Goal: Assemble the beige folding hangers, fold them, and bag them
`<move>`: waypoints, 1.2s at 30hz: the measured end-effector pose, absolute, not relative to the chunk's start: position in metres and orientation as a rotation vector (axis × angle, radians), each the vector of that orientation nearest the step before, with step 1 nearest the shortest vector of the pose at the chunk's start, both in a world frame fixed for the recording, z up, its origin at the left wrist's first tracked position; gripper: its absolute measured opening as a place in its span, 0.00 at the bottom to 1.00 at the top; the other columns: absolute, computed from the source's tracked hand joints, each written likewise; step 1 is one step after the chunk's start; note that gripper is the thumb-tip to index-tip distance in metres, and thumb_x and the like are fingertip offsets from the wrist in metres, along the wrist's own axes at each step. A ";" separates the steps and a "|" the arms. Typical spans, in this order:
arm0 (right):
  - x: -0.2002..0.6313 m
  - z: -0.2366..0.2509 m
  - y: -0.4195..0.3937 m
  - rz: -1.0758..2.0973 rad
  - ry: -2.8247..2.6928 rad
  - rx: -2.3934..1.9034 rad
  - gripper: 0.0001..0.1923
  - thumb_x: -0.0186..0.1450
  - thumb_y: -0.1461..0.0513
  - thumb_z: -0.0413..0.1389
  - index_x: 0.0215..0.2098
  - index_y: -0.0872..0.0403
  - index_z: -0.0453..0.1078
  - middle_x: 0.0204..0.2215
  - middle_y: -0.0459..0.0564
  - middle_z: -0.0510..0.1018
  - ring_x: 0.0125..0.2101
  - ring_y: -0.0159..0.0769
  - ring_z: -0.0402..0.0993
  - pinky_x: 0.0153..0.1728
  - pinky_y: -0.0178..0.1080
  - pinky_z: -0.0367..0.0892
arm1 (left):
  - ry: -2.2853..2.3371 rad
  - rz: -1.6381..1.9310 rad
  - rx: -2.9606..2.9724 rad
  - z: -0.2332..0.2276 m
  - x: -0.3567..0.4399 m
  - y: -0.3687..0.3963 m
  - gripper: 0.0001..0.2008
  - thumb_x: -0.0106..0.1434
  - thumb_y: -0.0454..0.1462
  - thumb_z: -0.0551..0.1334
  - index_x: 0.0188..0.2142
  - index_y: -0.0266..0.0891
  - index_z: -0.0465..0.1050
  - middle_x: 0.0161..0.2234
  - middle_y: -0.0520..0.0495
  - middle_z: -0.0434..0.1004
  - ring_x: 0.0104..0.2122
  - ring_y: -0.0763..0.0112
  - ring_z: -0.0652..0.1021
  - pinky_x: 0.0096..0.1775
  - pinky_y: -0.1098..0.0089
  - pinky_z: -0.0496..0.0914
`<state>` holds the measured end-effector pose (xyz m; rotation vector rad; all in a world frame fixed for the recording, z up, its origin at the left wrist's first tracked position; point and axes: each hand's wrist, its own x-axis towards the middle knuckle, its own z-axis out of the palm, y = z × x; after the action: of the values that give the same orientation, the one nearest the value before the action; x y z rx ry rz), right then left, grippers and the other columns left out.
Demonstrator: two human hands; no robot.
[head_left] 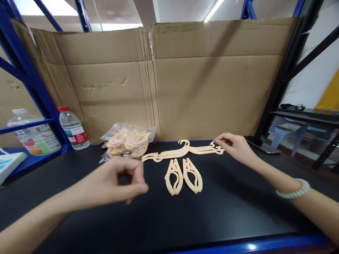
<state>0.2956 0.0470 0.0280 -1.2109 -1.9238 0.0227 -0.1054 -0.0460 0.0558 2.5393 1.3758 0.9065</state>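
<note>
My right hand is at the right end of the unfolded cream plastic clothes hangers, its thumb and forefinger pinched at that end. Those hangers lie stacked, hooks pointing away from me. Closer to me, two folded hangers lie side by side, the right folded hanger a little apart at its tip. My left hand hovers over the table left of them, fingers curled and thumb near the forefinger, with nothing visible between them. Behind it sit clear plastic bags with more folded hangers inside.
A water bottle with a red cap stands at the back left. Beyond the blue frame is a larger bottle. Cardboard walls the rear of the black table. A phone-like dark slab lies at the right.
</note>
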 end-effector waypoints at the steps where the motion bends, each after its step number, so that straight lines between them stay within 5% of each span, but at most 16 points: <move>1: 0.299 0.026 0.054 0.015 -1.967 -1.270 0.16 0.66 0.53 0.51 0.30 0.54 0.74 0.24 0.49 0.75 0.26 0.36 0.69 0.29 0.39 0.62 | 1.387 0.904 2.530 0.053 -0.100 -0.041 0.11 0.63 0.40 0.59 0.43 0.38 0.71 0.35 0.48 0.75 0.34 0.67 0.76 0.34 0.69 0.70; 6: 0.309 -0.003 0.083 -0.036 -2.212 -1.348 0.14 0.66 0.58 0.49 0.31 0.54 0.74 0.30 0.52 0.78 0.32 0.40 0.72 0.35 0.41 0.65 | 1.437 0.839 2.517 0.029 -0.066 0.008 0.08 0.59 0.37 0.58 0.38 0.39 0.72 0.23 0.53 0.69 0.25 0.70 0.72 0.27 0.73 0.63; 11: 0.317 -0.032 0.093 -0.102 -2.302 -1.243 0.11 0.64 0.62 0.51 0.42 0.55 0.73 0.41 0.55 0.76 0.44 0.46 0.69 0.45 0.48 0.66 | 1.444 0.804 2.553 0.003 -0.065 0.039 0.08 0.57 0.32 0.54 0.35 0.38 0.71 0.25 0.52 0.69 0.23 0.73 0.69 0.26 0.73 0.63; 18: 0.320 -0.038 0.091 -0.105 -2.312 -1.239 0.11 0.66 0.61 0.50 0.43 0.55 0.72 0.42 0.56 0.75 0.44 0.47 0.68 0.47 0.52 0.65 | 1.413 0.847 2.522 -0.008 -0.069 0.033 0.10 0.55 0.27 0.52 0.29 0.38 0.71 0.27 0.49 0.73 0.25 0.72 0.71 0.27 0.73 0.64; 26: 0.323 -0.041 0.095 -0.131 -2.324 -1.238 0.14 0.66 0.61 0.49 0.45 0.55 0.72 0.42 0.55 0.77 0.44 0.48 0.69 0.47 0.52 0.66 | 1.366 1.000 2.419 -0.013 -0.070 0.039 0.10 0.60 0.33 0.56 0.34 0.38 0.78 0.31 0.48 0.78 0.27 0.72 0.75 0.28 0.74 0.68; 36: 0.324 -0.043 0.096 -0.142 -2.299 -1.222 0.14 0.65 0.60 0.49 0.44 0.54 0.73 0.41 0.55 0.78 0.42 0.47 0.71 0.44 0.51 0.68 | 1.262 1.020 2.231 -0.017 -0.073 0.042 0.12 0.60 0.34 0.56 0.35 0.38 0.78 0.33 0.48 0.72 0.25 0.74 0.77 0.28 0.72 0.75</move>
<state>0.3244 0.0962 -0.0425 -1.2221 -2.2989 -0.1424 -0.0732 0.0423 -0.0166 2.2309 1.2620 1.0196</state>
